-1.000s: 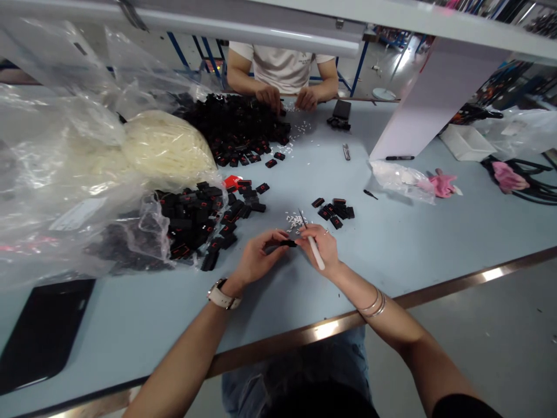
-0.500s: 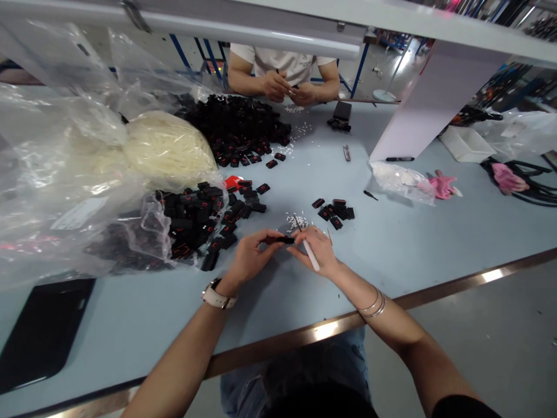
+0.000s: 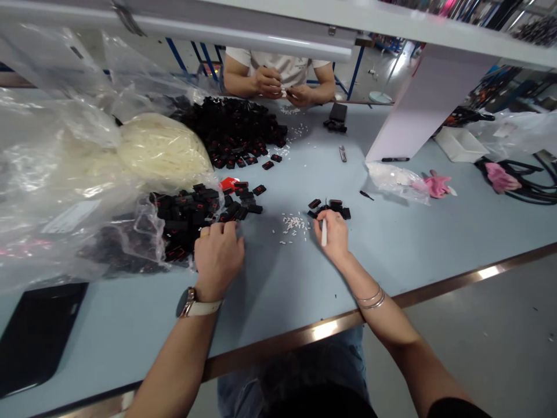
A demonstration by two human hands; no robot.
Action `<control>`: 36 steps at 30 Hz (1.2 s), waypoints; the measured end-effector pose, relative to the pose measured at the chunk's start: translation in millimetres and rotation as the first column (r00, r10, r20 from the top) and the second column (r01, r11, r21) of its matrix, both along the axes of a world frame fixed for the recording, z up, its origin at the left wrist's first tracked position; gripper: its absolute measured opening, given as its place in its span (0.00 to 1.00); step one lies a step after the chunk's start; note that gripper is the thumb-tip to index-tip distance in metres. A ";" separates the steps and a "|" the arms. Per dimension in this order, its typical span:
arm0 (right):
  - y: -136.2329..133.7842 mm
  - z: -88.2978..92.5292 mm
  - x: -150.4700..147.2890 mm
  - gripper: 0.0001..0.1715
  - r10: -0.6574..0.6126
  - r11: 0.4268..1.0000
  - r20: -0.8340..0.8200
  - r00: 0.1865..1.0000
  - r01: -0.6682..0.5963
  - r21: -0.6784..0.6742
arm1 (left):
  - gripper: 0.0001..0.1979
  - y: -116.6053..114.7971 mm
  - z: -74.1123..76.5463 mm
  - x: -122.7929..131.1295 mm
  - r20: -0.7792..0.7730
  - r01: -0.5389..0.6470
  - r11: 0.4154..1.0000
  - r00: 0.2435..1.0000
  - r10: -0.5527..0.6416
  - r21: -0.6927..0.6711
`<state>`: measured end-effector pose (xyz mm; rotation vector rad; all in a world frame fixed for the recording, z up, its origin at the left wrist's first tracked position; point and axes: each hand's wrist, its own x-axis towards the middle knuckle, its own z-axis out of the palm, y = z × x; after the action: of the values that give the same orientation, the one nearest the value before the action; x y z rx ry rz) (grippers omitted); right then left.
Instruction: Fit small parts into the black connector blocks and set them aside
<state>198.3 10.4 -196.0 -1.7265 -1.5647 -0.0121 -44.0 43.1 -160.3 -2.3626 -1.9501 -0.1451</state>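
Observation:
My left hand lies over the near edge of a heap of black plastic connector housings with red-orange parts. Its fingers reach forward onto the pieces and the thumb stands apart; I see nothing held, though the fingertips are partly hidden. Closed around a thin tool with a white handle, my right hand is at a small group of similar black housings. The tool's slim dark tip points away from me, and the hand covers part of that group. Small white pieces lie scattered between my hands.
Clear plastic bags, one with pale yellow contents, fill the left side. Behind is a large black pile. Across the table a co-worker's hands handle small parts. An upright panel and a black tray flank the worktop.
My hands have moved apart. The left went leftward to the heap, while the right moved to the small group with the white-handled tool. The black piece formerly between them is out of sight.

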 end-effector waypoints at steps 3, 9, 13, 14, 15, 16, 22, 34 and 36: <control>2.7 2.9 14.8 0.02 -0.079 0.996 0.016 0.997 0.080 -0.026 | 0.17 -3.1 5.4 -1.4 -0.049 -0.045 0.999 0.998 0.044 -0.010; 5.8 3.5 33.6 0.06 -0.168 0.985 0.028 0.985 0.169 -0.039 | 0.15 -4.0 6.1 -3.4 -0.062 -0.067 0.997 0.996 0.064 -0.042; 6.4 2.0 35.9 0.09 -0.223 0.974 0.055 0.973 0.226 -0.036 | 0.16 -3.4 5.7 -3.9 -0.080 -0.087 0.995 0.993 0.082 -0.057; 6.3 1.7 35.6 0.10 -0.231 0.971 0.065 0.971 0.234 -0.042 | 0.16 -3.2 5.3 -4.1 -0.087 -0.090 0.994 0.993 0.084 -0.057; 6.2 1.6 35.0 0.10 -0.233 0.970 0.075 0.970 0.237 -0.052 | 0.16 -2.9 4.8 -4.3 -0.093 -0.090 0.994 0.992 0.084 -0.056; 6.0 1.5 34.2 0.10 -0.231 0.970 0.082 0.969 0.236 -0.063 | 0.16 -2.6 4.2 -4.6 -0.099 -0.086 0.995 0.992 0.081 -0.056; 6.3 1.7 26.8 0.09 -0.156 0.983 0.085 0.984 0.163 -0.083 | 0.17 -1.7 3.2 -3.3 -0.103 -0.064 0.995 0.993 0.056 -0.081; 10.6 -5.6 32.0 0.09 -0.129 0.989 0.056 0.990 0.133 -0.062 | 0.17 3.6 -15.6 5.7 0.167 0.201 0.976 0.968 -0.185 -0.084; 10.5 -5.1 30.9 0.08 -0.127 0.991 0.043 0.991 0.129 -0.046 | 0.18 3.6 -17.2 5.5 0.147 0.181 0.980 0.975 -0.169 -0.076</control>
<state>229.2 20.9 -201.1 -1.8726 -1.4911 -0.0735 -38.5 46.7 -177.5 -2.6496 -1.8374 -0.2461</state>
